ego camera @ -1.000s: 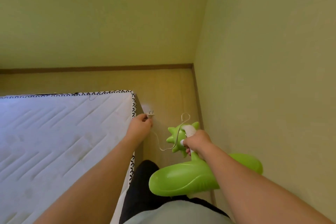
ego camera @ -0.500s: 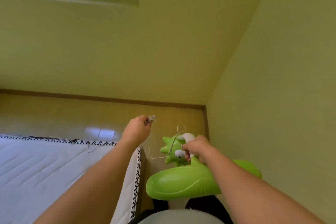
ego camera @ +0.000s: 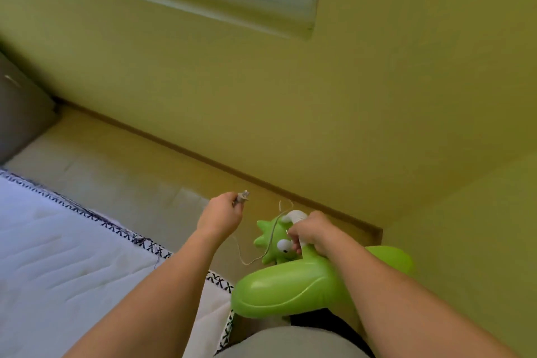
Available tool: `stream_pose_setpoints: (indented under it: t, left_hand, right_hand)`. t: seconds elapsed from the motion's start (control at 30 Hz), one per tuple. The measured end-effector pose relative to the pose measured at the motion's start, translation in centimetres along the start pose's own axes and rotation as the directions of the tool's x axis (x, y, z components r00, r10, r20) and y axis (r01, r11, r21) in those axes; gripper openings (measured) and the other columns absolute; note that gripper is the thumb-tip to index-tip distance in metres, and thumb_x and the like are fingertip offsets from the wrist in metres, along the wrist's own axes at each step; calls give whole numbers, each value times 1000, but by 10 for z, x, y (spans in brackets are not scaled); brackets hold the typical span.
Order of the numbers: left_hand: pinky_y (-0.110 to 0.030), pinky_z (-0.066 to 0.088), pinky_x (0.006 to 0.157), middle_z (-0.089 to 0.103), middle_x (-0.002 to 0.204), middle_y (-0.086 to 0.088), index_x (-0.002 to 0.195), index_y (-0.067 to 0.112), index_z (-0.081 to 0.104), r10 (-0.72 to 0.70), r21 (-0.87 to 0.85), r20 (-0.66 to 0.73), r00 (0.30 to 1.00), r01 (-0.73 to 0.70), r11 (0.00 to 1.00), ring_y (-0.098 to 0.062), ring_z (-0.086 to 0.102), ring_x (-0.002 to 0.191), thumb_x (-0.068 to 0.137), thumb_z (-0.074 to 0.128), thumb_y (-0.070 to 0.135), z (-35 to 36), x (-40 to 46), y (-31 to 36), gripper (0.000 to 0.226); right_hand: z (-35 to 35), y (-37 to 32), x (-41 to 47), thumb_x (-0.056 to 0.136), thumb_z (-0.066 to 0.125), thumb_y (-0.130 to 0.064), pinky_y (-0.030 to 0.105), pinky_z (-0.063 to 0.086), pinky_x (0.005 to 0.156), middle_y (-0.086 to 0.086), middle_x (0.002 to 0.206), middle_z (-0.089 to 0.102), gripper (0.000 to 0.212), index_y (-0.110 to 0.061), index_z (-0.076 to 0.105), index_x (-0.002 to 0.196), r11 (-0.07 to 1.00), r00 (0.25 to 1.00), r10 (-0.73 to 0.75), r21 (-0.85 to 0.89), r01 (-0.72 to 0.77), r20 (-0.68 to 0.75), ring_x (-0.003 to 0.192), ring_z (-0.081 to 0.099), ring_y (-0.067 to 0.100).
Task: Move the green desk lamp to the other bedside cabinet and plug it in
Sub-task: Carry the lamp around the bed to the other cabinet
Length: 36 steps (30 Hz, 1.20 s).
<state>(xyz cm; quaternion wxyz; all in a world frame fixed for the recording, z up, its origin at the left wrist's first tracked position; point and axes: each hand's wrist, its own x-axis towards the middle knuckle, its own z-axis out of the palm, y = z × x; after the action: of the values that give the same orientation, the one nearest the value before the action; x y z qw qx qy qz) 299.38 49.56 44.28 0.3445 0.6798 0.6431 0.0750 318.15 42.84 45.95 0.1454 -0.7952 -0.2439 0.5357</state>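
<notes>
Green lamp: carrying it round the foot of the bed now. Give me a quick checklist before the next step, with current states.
1. Lamp held firmly: ok. The right hand grips the white neck of the green lamp.
2. Plug in hand: ok. The left hand holds the plug, unplugged.
3. Cord clear of snags: ok. The cord hangs in a loose loop between the hands, off the floor.
4. Clear of the mattress: ok.
5. Other bedside cabinet in sight: cannot tell. Only a dark blurred shape shows far left.
6. Socket located: not ok, none visible.
</notes>
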Motion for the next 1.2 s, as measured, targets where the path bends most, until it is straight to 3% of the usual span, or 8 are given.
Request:
stream_pose_setpoints:
  t: [0.07,0.17,0.37,0.5,0.67,0.83,1.07,1.2]
  left_hand:
    - [-31,40,58,67,79,-12,79,15,58,-37,16,-18,999,38,999,-33,58,72,92,49,27,-9,26,4,20]
    - [-34,43,59,63,73,-8,77,15,57,-92,-25,-84,992,90,996,-31,57,70,92,48,28,-27,62,12,22]
    - [-40,51,71,70,88,-14,92,12,66,-214,-99,-172,962,200,975,-37,61,85,91,50,28,-69,109,-10,23]
    - [-32,38,63,68,88,-15,88,12,65,-319,-241,-248,915,260,935,-35,59,84,91,52,21,-97,131,-39,16]
    - [-29,32,52,65,82,-9,87,17,64,-473,-357,-234,850,377,855,-24,53,70,92,51,22,-131,151,-93,15]
    - [-31,37,62,67,87,-9,94,15,65,-586,-451,-242,773,445,773,-29,58,78,93,50,26,-196,194,-162,18]
    - [-28,40,64,68,88,-8,97,15,67,-700,-549,-261,665,494,674,-27,58,79,91,51,25,-283,229,-223,19]
    - [-34,50,76,69,93,-9,100,15,67,-742,-569,-263,616,522,635,-30,62,87,91,51,25,-321,242,-258,20]
  right_hand:
    - [-8,-33,24,69,61,4,51,58,83,31,104,67,37,9,49,104,998,999,-12,-53,14,39,91,69,41]
    - [-11,-84,52,66,58,6,49,57,80,27,85,67,30,8,51,95,988,996,-49,-140,60,80,77,66,36]
    - [15,-175,90,73,60,-1,48,58,87,25,107,66,14,-2,49,82,911,973,-170,-353,216,156,99,68,37]
    - [44,-225,111,68,61,1,51,59,83,25,95,68,23,1,50,88,901,967,-165,-368,228,196,88,70,37]
    - [108,-289,138,56,61,-4,48,60,80,22,95,69,34,-3,48,87,831,946,-120,-490,262,301,88,71,35]
    - [195,-377,159,62,65,-8,53,59,80,26,100,67,39,-2,47,95,759,905,-112,-553,344,410,87,70,37]
    - [298,-479,146,60,64,-4,33,54,55,15,76,63,24,-3,48,77,570,844,-176,-646,507,507,54,59,27]
    - [345,-526,143,61,63,-4,35,55,59,21,87,67,25,-2,50,82,557,811,-188,-619,553,555,63,62,30]
